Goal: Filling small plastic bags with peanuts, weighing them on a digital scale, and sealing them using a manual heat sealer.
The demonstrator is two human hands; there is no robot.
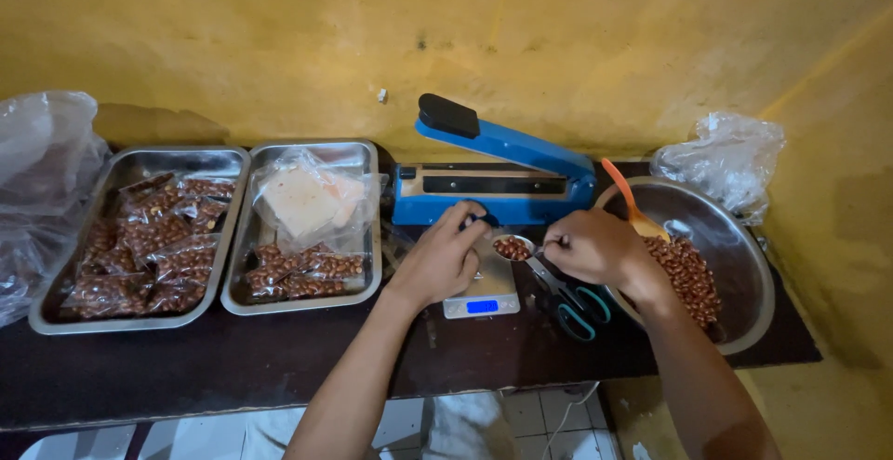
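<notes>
My right hand grips a metal spoon heaped with brown peanuts, held just above a small digital scale. My left hand rests over the scale, fingers curled as if around a small clear bag, though the bag is hard to make out. A large steel bowl at the right holds loose peanuts and an orange spoon. Right behind both hands stands a blue heat sealer with its arm raised.
Two steel trays sit at the left: the far tray full of sealed peanut packets, the nearer tray with a few packets and a stack of clear bags. Teal-handled scissors lie by the scale. Crumpled plastic bags flank both table ends. Yellow wall behind.
</notes>
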